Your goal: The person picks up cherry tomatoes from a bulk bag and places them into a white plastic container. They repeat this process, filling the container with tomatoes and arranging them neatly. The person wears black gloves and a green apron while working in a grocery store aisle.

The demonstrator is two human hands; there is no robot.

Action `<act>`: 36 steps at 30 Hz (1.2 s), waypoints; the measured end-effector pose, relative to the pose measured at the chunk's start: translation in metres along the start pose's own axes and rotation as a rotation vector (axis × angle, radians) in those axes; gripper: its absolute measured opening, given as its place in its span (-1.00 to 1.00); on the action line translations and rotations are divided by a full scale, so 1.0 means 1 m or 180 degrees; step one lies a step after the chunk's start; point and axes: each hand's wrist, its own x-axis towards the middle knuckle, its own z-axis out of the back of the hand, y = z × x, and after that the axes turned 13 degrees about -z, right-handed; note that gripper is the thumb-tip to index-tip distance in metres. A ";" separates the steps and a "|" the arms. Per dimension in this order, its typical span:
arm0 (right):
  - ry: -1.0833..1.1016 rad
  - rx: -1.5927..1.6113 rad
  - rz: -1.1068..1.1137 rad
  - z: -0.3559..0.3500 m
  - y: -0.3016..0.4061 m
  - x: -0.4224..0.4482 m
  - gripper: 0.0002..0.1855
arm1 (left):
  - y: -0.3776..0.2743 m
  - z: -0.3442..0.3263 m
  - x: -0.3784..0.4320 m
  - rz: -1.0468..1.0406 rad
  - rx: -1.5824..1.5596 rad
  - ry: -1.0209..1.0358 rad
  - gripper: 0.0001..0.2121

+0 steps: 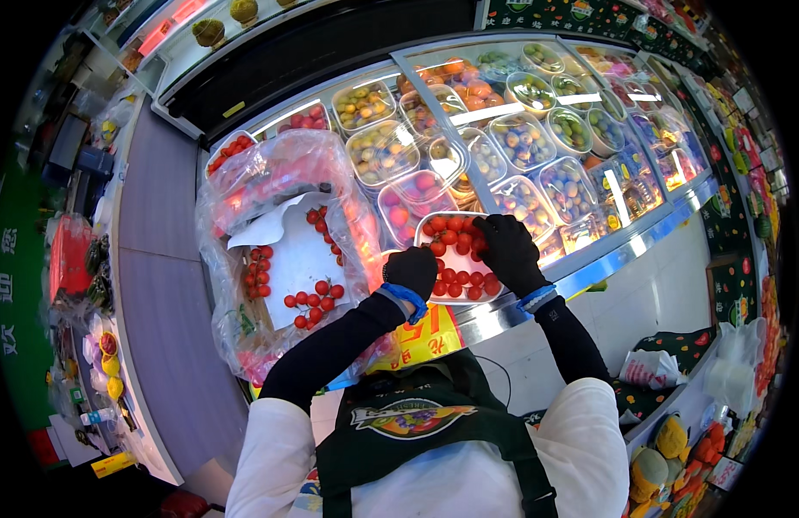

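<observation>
A white plastic tray (456, 262) of cherry tomatoes on the vine (463, 277) rests at the front edge of the glass display case. At its left rim is my left hand (412, 270), black-gloved with the fingers curled; what it grips is hidden. My right hand (509, 249), also gloved in black, reaches over the tray's upper right corner, its fingertips at the tomatoes; whether it holds one is unclear. To the left stands an open box lined with clear plastic (211, 311), holding white paper (292, 249) and several bunches of cherry tomatoes (315, 303).
Lidded clear tubs of fruit (381, 154) fill the glass case, whose metal front edge (606, 252) runs to the right. A yellow sign with writing (431, 337) hangs below the tray. Left of the box is a grey counter (169, 272). Bagged fruit lies at the lower right.
</observation>
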 end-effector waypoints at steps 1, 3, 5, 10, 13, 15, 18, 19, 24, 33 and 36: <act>-0.0027 0.0000 0.0012 -0.003 -0.002 0.000 -0.41 | 0.001 0.000 0.000 -0.0011 -0.0032 0.0036 -0.76; -0.0092 0.0014 0.0097 -0.011 -0.008 -0.001 -0.42 | 0.006 0.006 -0.002 -0.0036 -0.0332 0.0126 -0.75; 0.0004 0.0067 0.0159 -0.010 -0.011 -0.003 -0.36 | 0.010 0.018 -0.003 0.0009 -0.0739 0.0279 -0.72; 0.0161 0.0050 -0.0033 0.002 -0.002 0.002 -0.44 | 0.017 0.000 -0.016 -0.0108 -0.0832 -0.0068 -0.70; -0.0005 0.0373 0.0436 0.001 0.004 0.005 -0.37 | -0.005 -0.003 -0.015 0.0204 -0.0428 -0.0629 -0.75; 0.0004 0.0753 0.0685 0.012 0.033 0.014 -0.42 | -0.015 -0.007 -0.015 0.0330 -0.0276 -0.0569 -0.83; -0.0050 0.1496 0.1281 0.016 0.109 0.034 -0.62 | -0.018 -0.003 -0.010 0.0599 -0.0595 -0.0124 -0.85; 0.0143 0.1503 0.1617 0.004 0.132 0.044 -0.66 | -0.017 -0.005 -0.014 0.0419 -0.0928 -0.0793 -0.83; 0.1146 0.0065 0.2655 -0.058 0.233 0.052 -0.87 | -0.003 -0.105 -0.026 0.0364 -0.3205 -0.0732 -0.65; 0.1253 -0.0724 0.2906 -0.107 0.236 0.058 -0.94 | -0.019 -0.057 -0.031 0.0208 -0.2616 0.0166 -0.61; 0.1388 -0.0910 0.2828 -0.106 0.243 0.061 -0.92 | -0.017 -0.041 -0.035 0.0097 -0.2401 0.0114 -0.64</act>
